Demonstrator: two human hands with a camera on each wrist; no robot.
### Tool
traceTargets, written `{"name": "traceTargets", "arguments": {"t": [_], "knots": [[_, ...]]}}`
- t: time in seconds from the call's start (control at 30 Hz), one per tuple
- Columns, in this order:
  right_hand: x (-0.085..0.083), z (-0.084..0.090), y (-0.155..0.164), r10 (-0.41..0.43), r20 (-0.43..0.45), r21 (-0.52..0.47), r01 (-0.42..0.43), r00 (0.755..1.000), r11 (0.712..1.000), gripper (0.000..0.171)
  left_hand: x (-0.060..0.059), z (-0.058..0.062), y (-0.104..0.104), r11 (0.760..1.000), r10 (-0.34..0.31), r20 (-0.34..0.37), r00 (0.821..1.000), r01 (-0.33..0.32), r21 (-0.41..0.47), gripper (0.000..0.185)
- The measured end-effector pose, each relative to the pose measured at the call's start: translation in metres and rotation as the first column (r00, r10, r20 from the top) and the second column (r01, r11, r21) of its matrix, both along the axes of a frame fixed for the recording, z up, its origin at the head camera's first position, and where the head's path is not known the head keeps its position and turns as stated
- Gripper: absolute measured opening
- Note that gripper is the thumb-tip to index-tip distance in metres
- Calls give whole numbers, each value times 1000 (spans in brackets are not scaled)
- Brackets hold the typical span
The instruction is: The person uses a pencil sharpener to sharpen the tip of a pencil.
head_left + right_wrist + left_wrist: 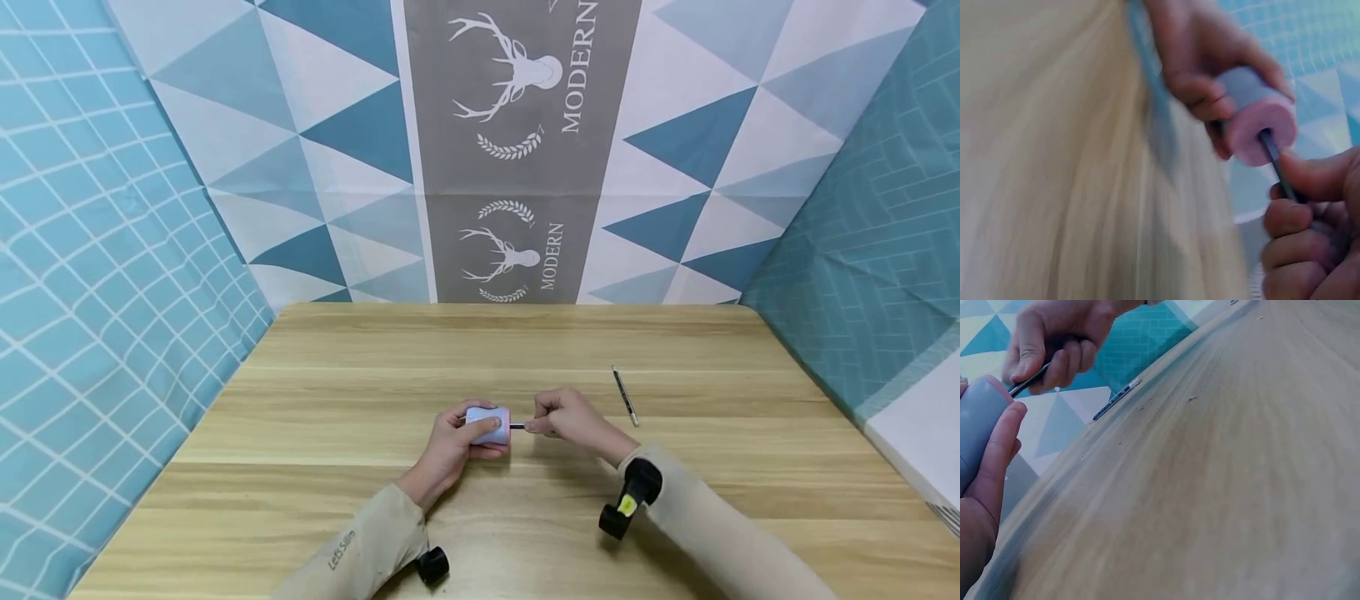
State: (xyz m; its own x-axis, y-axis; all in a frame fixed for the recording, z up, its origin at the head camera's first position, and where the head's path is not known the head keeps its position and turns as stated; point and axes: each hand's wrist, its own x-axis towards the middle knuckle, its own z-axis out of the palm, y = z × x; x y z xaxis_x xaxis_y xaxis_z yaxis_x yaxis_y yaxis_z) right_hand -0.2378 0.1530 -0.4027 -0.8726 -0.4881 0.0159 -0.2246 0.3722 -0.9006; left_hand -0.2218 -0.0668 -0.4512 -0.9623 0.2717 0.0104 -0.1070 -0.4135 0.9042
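Note:
In the head view my left hand [444, 454] grips a small lavender pencil sharpener [493, 437], thumb across its top and fingers around the far side and below. Its pink end face [1249, 136] has a round hole, clearest in the right wrist view, and points toward my right hand [570, 417]. A dark pencil [517, 426] sits with one end in that hole. Thumb and curled fingers of my right hand pinch the pencil close to the sharpener. The pencil's tip is hidden inside, and most of its other end is covered by the right hand.
A second pencil [625, 396], dark with a pale end, lies on the wooden table [337, 500] beyond the right hand. At the right edge stands a white object [918, 433]. Patterned cloth walls [360, 150] border the table at the back and sides.

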Motion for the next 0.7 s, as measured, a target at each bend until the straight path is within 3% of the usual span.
{"name": "traceTargets", "arguments": {"t": [0.03,0.07,0.13,0.2,0.23,0.27,0.3,0.33,0.4,0.43,0.47,0.5,0.53,0.57,0.63,0.67,0.7], "knots": [[-4,1,2,11,134,-36,-6,991,999,35,0,0,0,1000,-1,-16,1000,1,-6,20],[-7,2,3,29,266,-68,-11,964,998,34,0,0,0,1000,-1,-30,1000,1,-12,22],[-13,4,7,81,486,-111,-31,870,993,32,0,0,1,1000,-11,-55,998,9,-26,26],[-17,5,10,117,604,-121,-54,788,991,29,0,0,1,999,-19,-69,997,16,-36,28],[-17,6,11,127,619,-123,-64,775,990,28,0,0,2,999,-21,-67,998,18,-36,27],[-17,7,12,132,619,-124,-70,774,990,26,-1,-1,2,999,-18,-60,998,16,-35,25],[-15,8,12,137,586,-121,-81,799,989,25,-1,-1,2,999,-18,-51,999,16,-30,23],[-13,9,12,133,521,-113,-87,843,990,22,-1,-1,3,1000,-14,-37,999,13,-22,21],[-7,11,11,119,288,-55,-107,950,993,17,0,-1,2,1000,-2,-9,1000,2,-3,18],[-5,11,10,131,129,-9,-131,983,991,15,0,-1,2,1000,0,5,1000,-1,6,17],[-3,10,9,165,-50,48,-162,985,986,12,0,0,2,1000,3,16,1000,-3,14,17],[-2,9,8,208,-252,117,-183,945,976,9,0,0,1,1000,3,25,1000,-4,22,16],[-1,7,6,244,-441,185,-178,864,966,7,0,1,1,1000,3,31,1000,-4,30,16],[-2,5,5,276,-609,240,-159,744,958,8,-1,1,0,999,2,33,999,-3,36,15],[-4,0,3,321,-828,308,-105,460,946,8,-1,1,-1,999,-1,37,999,-1,43,15],[-5,-3,2,324,-883,318,-75,340,945,10,-2,1,-2,999,-3,37,999,1,47,16],[-5,-5,1,323,-911,321,-49,258,946,15,-2,1,-2,999,-5,35,999,4,45,16]]}}
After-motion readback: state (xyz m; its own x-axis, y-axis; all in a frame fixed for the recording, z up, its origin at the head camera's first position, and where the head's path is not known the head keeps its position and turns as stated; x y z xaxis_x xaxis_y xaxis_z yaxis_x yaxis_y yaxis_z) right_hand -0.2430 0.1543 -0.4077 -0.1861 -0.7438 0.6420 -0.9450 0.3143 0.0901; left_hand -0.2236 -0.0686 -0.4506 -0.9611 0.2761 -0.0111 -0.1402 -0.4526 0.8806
